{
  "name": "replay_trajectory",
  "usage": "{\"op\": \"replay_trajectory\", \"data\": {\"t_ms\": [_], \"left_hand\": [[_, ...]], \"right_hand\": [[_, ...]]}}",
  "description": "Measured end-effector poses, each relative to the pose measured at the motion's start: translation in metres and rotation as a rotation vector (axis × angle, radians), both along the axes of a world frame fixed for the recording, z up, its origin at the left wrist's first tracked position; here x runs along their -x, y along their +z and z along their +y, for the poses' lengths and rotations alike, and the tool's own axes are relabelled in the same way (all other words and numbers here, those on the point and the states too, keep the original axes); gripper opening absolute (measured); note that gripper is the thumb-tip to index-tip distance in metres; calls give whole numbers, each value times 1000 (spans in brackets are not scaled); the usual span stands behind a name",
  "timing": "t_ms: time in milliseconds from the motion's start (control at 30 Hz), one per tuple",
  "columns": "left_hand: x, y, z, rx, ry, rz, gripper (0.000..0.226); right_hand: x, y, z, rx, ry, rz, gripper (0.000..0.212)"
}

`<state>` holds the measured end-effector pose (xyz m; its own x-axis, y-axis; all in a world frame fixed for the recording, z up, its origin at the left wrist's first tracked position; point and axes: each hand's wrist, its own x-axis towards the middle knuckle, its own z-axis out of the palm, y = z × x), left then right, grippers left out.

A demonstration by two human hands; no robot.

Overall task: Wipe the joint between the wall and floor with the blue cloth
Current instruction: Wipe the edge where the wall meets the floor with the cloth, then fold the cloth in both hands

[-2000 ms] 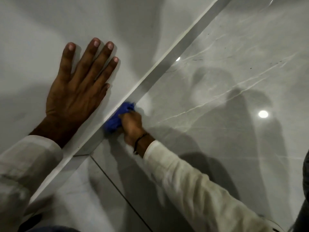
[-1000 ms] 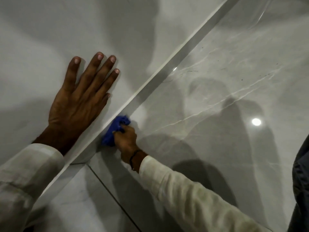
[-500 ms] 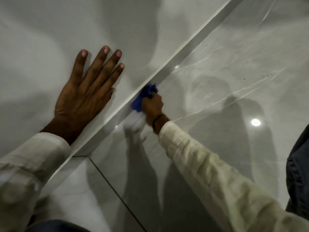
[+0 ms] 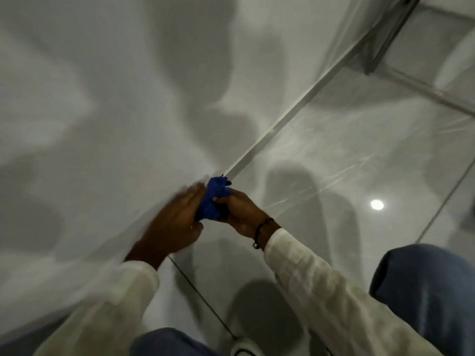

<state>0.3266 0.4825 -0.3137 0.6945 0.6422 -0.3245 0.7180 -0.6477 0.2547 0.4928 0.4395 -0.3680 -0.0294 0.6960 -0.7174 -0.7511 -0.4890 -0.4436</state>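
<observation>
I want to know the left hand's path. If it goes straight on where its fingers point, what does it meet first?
Probably the blue cloth, bunched in the right hand. The left hand is blurred, so contact is unclear.

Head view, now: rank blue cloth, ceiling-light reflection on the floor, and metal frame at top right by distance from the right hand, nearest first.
1. blue cloth: gripped in the right hand, at its fingertips, with the left hand on its other side.
2. light reflection: bright spot on the glossy floor, off to the hand's right.
3. metal frame: far up along the wall-floor joint, top right.
</observation>
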Motion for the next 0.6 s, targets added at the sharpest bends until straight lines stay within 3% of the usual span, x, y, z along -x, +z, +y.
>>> {"op": "replay_trajectory", "data": {"t_ms": [67,233,400,500,600], "left_hand": [[-6,55,-18,245,135,-82,74],[-20,216,-61,419,377,-357,62],[-5,377,-115,566,1079,-862,37],[27,453,-151,629,1506,-1183,34],[71,490,-195,691,1684,-1339,41]], "right_hand": [[-11,65,-18,3,74,-22,51],[-28,239,-63,4,205,-60,51],[-18,405,-90,-10,404,-260,49],[-10,480,-95,-81,553,-417,44],[11,531,-88,-207,777,-489,42]]}}
